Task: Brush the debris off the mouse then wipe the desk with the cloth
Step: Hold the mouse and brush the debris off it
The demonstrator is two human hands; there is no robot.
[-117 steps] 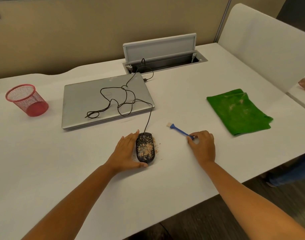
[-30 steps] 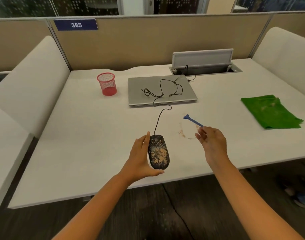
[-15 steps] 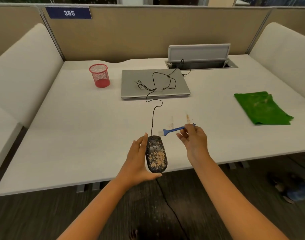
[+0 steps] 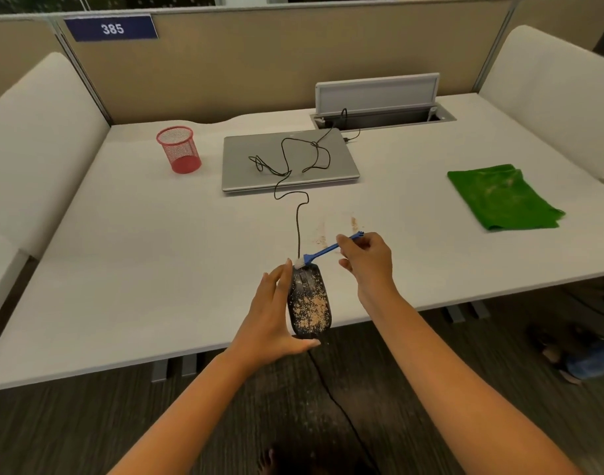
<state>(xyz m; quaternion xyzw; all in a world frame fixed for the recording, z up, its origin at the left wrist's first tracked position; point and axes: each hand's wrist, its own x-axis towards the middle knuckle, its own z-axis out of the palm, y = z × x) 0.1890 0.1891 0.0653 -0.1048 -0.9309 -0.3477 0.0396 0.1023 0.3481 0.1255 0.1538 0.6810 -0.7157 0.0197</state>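
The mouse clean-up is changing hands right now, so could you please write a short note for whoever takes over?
Left hand: holds the mouse lifted at the desk's near edge.
Right hand: pinches the blue brush, bristles at the mouse's front end.
Green cloth: lies on the desk to the right, untouched.
Done: hardly anything; the mouse is thick with debris, and some crumbs lie on the desk.
Left: brush the mouse clean, then wipe the desk with the cloth.
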